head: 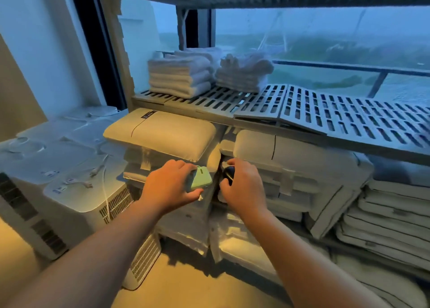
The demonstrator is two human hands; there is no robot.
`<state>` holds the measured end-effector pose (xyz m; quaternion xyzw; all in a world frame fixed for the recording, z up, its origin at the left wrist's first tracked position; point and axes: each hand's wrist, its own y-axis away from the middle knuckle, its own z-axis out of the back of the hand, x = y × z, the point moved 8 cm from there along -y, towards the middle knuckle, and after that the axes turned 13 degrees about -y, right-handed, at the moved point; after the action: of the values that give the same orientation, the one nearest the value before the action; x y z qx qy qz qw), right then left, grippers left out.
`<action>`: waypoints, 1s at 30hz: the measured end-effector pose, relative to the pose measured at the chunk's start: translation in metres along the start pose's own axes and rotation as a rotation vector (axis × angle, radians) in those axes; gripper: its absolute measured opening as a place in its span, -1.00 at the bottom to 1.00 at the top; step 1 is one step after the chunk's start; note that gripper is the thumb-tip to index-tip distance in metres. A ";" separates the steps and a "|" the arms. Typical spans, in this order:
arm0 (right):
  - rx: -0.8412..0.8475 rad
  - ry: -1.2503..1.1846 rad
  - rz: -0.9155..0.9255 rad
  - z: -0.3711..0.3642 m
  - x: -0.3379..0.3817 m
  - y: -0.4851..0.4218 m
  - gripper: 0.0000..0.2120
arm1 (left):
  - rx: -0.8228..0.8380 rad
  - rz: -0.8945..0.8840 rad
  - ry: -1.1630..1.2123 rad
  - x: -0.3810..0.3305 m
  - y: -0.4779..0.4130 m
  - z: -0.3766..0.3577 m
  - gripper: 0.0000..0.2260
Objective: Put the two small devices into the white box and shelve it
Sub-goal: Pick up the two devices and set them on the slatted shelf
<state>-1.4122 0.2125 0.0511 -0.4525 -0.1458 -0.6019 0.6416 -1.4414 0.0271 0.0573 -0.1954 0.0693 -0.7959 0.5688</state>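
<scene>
My left hand (171,184) grips a small pale green device (201,178) in front of the stacked pillows. A hand's width to the right, my right hand (242,184) closes around a small rounded black device (228,173); my fingers cover most of it. Both hands hover side by side at the gap between two pillow stacks, below the slatted shelf (302,112). No white box shows in this view.
Folded white towels (181,77) sit on the slatted shelf's left part. Wrapped pillows (162,133) fill the space under it, and flat cushions (395,214) are stacked at the right. White appliances with cables (69,182) stand at the left. A window lies behind the rack.
</scene>
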 end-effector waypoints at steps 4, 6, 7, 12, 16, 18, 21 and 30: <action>-0.070 0.028 0.022 0.051 -0.036 -0.025 -0.62 | -0.057 -0.056 0.032 -0.055 -0.049 0.014 -0.39; -0.117 0.030 0.021 0.082 -0.056 -0.039 -0.63 | -0.093 -0.087 0.045 -0.084 -0.075 0.023 -0.40; -0.135 0.043 0.023 0.097 -0.066 -0.047 -0.63 | -0.114 -0.101 0.055 -0.100 -0.089 0.028 -0.40; -0.209 0.089 0.044 0.169 -0.103 -0.082 -0.63 | -0.201 -0.157 0.078 -0.177 -0.151 0.056 -0.39; -0.283 0.132 0.035 0.220 -0.130 -0.103 -0.63 | -0.255 -0.177 0.099 -0.224 -0.187 0.068 -0.40; -0.337 0.126 0.010 0.245 -0.145 -0.112 -0.64 | -0.290 -0.207 0.107 -0.246 -0.204 0.072 -0.38; -0.414 0.120 0.002 0.273 -0.164 -0.123 -0.64 | -0.331 -0.244 0.177 -0.276 -0.228 0.079 -0.34; -0.551 0.231 -0.090 0.341 -0.218 -0.157 -0.65 | -0.424 -0.333 0.336 -0.367 -0.311 0.090 -0.40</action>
<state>-1.4832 0.6308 0.1420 -0.5314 0.0772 -0.6940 0.4796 -1.5777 0.4863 0.1576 -0.1838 0.2936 -0.8670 0.3581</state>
